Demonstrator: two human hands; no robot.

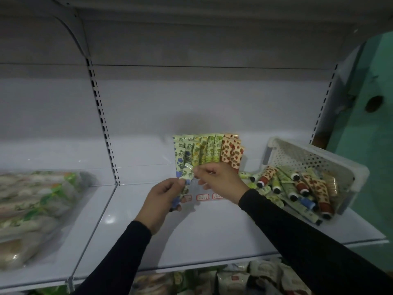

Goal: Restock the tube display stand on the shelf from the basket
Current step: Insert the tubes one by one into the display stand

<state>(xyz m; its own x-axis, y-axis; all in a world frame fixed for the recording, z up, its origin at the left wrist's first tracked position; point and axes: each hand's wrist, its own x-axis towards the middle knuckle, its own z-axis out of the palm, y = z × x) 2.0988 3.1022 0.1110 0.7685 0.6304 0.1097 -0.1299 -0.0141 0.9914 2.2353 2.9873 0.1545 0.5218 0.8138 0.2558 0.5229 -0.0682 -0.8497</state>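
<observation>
I am working at a white shelf (191, 235), largest item first. One white perforated basket (319, 158) sits tipped on its right end, spilling loose tubes (295, 188); I count roughly a dozen or more, overlapped too much for an exact figure. One tube display stand (207, 151) stands at the shelf centre, just left of the basket, and holds about nine upright tubes that I can separate: about seven green or blue-flowered, two or three strawberry-patterned. My left hand (160, 202) grips a small bunch of blue-flowered tubes (180, 194), count not readable, fingers curled around them. My right hand (219, 180) pinches the crimped top end of one green tube (187, 172) between thumb and fingertips, directly in front of the stand's left columns. I judge these tubes light, soft-walled and slightly glossy, so they may slide within a bunch; the flat crimp and the hard cap are the stiff parts. Recommended hold: pinch the crimp for placing, avoid squeezing the body.
</observation>
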